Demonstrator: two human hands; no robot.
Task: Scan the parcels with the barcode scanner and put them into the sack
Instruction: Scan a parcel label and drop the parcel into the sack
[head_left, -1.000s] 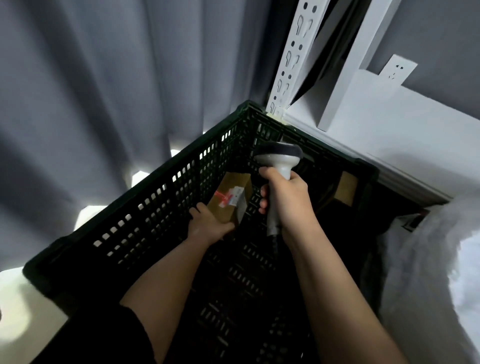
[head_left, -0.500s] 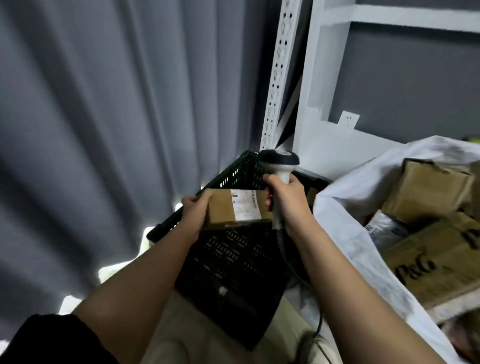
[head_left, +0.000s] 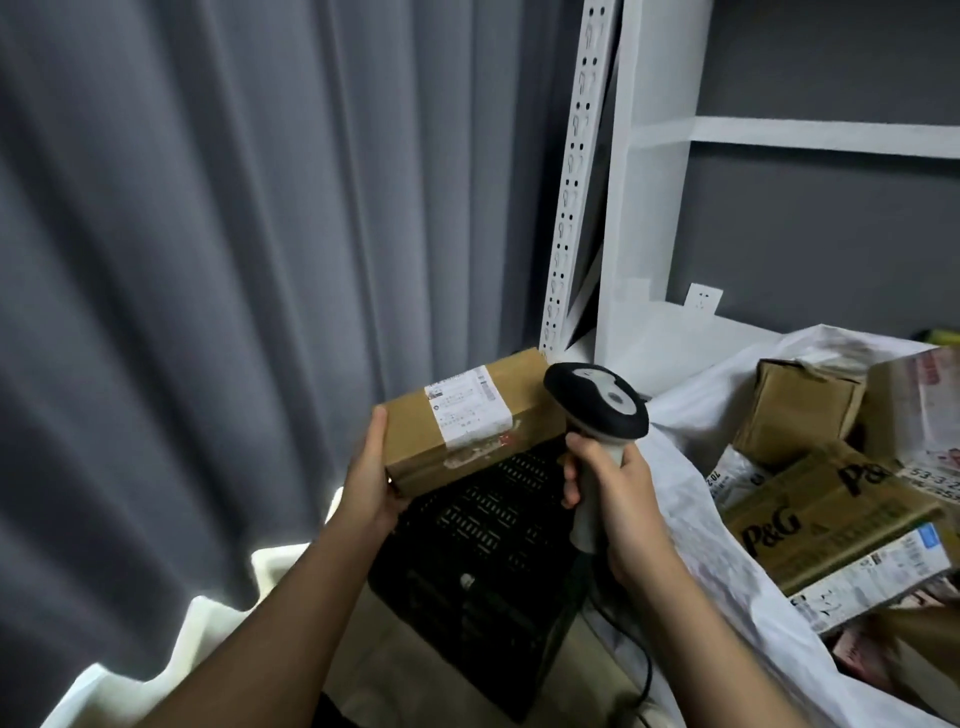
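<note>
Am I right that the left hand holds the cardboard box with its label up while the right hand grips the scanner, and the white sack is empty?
Not quite. In the head view the left hand does hold the box label up and the right hand grips the scanner, but the white sack already holds several parcels.

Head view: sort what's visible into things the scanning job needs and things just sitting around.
Part of the job:
cardboard parcel, held in the left hand
barcode scanner, gripped by the right hand
white sack with parcels already inside
black crate

Just there:
grey curtain
white shelving
wall socket
</note>
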